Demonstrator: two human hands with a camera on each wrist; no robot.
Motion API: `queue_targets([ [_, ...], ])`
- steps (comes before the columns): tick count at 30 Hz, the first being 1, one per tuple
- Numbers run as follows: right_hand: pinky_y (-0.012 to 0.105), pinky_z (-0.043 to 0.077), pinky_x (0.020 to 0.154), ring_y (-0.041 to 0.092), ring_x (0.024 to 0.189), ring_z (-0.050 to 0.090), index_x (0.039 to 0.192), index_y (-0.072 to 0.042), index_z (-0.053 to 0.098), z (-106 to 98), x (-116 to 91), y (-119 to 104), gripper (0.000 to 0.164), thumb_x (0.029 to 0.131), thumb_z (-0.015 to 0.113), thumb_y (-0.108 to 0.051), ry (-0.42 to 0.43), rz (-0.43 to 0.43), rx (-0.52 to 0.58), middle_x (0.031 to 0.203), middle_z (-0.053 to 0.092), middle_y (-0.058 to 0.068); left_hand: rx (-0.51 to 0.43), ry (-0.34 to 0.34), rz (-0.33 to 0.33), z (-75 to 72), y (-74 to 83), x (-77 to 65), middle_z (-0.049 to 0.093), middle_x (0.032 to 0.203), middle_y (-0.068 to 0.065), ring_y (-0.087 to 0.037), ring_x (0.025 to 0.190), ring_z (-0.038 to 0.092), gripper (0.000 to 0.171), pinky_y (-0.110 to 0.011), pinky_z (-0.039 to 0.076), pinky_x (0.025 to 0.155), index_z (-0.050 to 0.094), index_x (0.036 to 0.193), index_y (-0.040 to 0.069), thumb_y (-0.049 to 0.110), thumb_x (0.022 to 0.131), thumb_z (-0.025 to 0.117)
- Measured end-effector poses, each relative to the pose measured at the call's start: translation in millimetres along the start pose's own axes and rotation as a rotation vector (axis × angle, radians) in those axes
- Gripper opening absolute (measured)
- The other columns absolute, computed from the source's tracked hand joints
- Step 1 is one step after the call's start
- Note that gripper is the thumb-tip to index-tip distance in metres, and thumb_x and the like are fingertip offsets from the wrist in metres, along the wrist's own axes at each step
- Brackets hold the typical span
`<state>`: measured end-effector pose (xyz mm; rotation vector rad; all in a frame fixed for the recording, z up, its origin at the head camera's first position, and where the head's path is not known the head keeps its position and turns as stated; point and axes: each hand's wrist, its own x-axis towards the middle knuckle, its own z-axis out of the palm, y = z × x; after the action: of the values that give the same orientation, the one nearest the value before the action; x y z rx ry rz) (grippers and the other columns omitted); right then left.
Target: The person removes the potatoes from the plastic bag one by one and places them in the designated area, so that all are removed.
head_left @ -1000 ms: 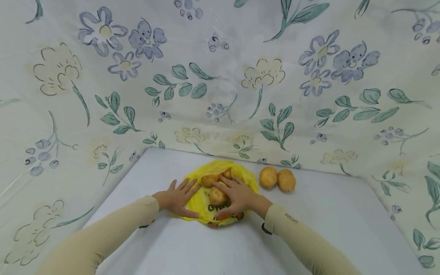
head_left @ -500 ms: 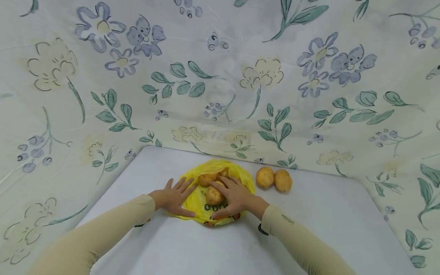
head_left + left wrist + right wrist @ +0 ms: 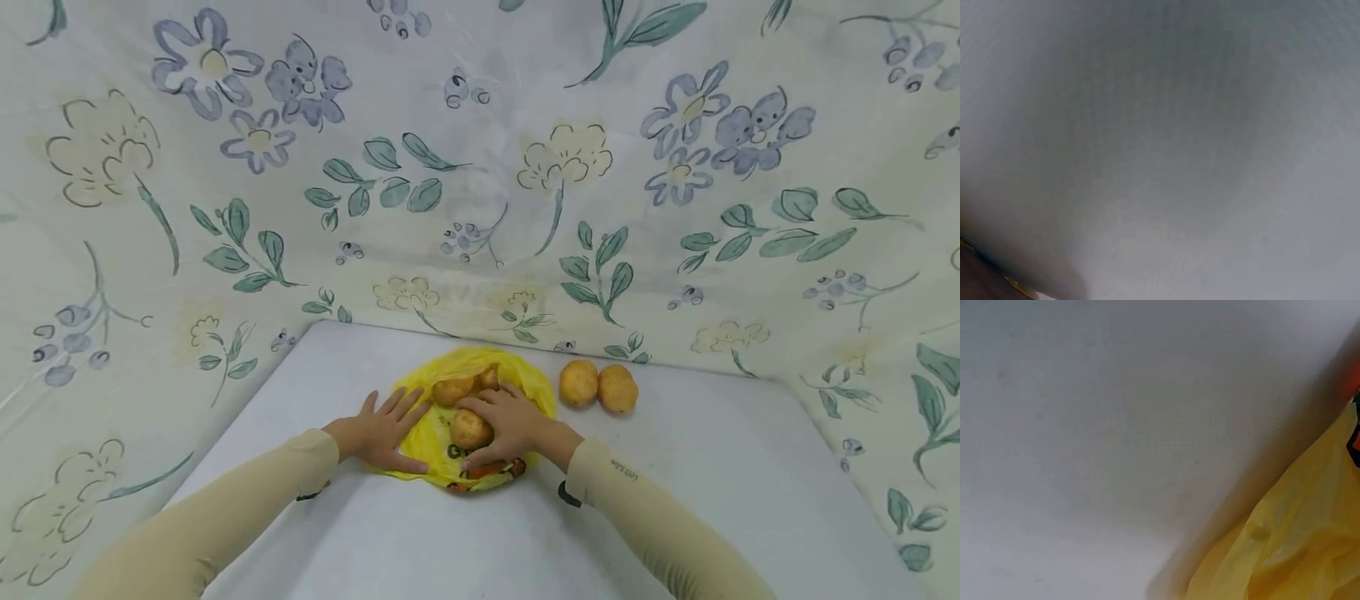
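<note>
– White table point(image 3: 480, 550) took up the near part of the head view. What came first on it?
– Beige sleeves point(image 3: 225, 507), one per side, angled inward. Dark band point(image 3: 569, 493) under the right wrist.
– Left hand point(image 3: 381, 435)?
– Fingers fanned out, no grip on anything visible, laid on the left side of the yellow bag point(image 3: 442, 367). Probably weighting thin plastic so it wouldn't slide; my guess. Left wrist view was mostly grey blur, no help.
– Right hand point(image 3: 517, 429)?
– Fingers apart too, over the bag's right part: thumb by the orange print point(image 3: 487, 471), fingertips round the far side of the front potato point(image 3: 470, 430). No closed grip that I could make out. Likely set so the potato sat between thumb and fingers. Right wrist view caught only yellow plastic and table.
– Other potatoes?
– Behind that one, the back-left potato point(image 3: 453, 391) and the small-looking back potato point(image 3: 489, 377), partly hidden. Bag was slumped round all three, presumably what kept them bunched.
– Outside it?
– Loose pair just right of the bag: left loose potato point(image 3: 578, 383), right loose potato point(image 3: 618, 389), side by side, maybe parked clear of the hands. Floral sheeting point(image 3: 480, 196) rose behind everything.
</note>
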<state>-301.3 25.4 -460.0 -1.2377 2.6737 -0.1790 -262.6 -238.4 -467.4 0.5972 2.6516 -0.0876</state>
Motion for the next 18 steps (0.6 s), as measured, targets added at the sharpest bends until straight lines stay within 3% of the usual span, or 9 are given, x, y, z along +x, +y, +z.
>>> queue_targets([
  [18,0.053,0.017,0.121,0.016,0.124,0.053,0.134,-0.029,0.044,3.8,3.2,-8.6,0.087,0.065,0.079,-0.069,0.026,-0.021,-0.025,0.129,0.056,-0.001,-0.003,-0.014,-0.034,-0.3,2.4,-2.5,-0.004,0.168,-0.012,-0.039,0.153,0.0,0.114,-0.071,0.003,0.115,0.009,0.16,0.015,0.089,0.079,0.039],
])
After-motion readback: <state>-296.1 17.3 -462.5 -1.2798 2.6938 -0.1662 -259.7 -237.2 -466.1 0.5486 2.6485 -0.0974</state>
